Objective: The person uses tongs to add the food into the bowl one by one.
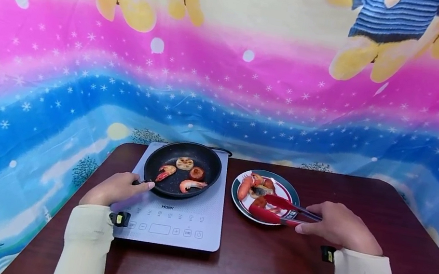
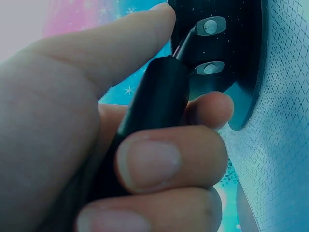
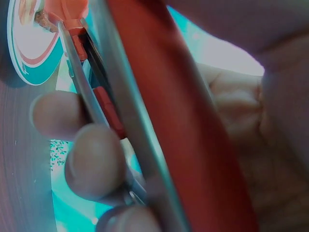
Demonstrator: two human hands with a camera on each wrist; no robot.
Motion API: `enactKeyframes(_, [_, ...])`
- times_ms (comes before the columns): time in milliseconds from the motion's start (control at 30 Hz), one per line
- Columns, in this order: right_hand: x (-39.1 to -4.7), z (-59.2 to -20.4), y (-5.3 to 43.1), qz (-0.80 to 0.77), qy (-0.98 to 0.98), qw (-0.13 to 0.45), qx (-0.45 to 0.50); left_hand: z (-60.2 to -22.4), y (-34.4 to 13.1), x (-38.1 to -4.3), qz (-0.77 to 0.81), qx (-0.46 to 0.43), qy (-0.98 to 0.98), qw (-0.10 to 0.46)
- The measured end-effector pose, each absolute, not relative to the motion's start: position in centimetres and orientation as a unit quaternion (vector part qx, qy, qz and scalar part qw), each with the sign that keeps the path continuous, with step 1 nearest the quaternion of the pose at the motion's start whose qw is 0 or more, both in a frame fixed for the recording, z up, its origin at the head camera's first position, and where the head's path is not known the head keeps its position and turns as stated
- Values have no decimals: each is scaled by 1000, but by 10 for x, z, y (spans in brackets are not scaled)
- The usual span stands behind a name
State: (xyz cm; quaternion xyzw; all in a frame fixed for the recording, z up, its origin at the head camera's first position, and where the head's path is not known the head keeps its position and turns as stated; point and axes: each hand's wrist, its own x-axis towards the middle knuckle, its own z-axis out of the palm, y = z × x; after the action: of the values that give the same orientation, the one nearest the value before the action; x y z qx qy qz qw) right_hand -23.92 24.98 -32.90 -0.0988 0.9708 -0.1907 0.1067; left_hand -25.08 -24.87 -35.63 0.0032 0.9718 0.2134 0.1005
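Tongs (image 1: pixel 265 215) at plate (image 1: pixel 278 178), pan (image 1: pixel 168 186) held

Step in hand, as judged: working plated food (image 1: pixel 244 188) with the tongs. The next move appears to call for closing their spread heads on one piece. The right hand (image 1: pixel 338 224) grasps the tongs, fingers apart from the food; head-to-food contact cannot be confirmed. The left hand (image 1: pixel 124 189) grips the handle (image 2: pixel 154 96) of the pan, which rests on the cooker (image 1: pixel 206 210).

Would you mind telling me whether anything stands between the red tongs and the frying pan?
Nothing visible blocks the tongs; only the plate's rim, some table, the cooker's edge and the pan's raised side lie between.
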Motion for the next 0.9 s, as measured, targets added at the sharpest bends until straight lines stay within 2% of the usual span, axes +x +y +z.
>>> enactKeyframes(900, [-235,-321,254,-170,976,69,-120,-357,-247,-251,219,10,972,84])
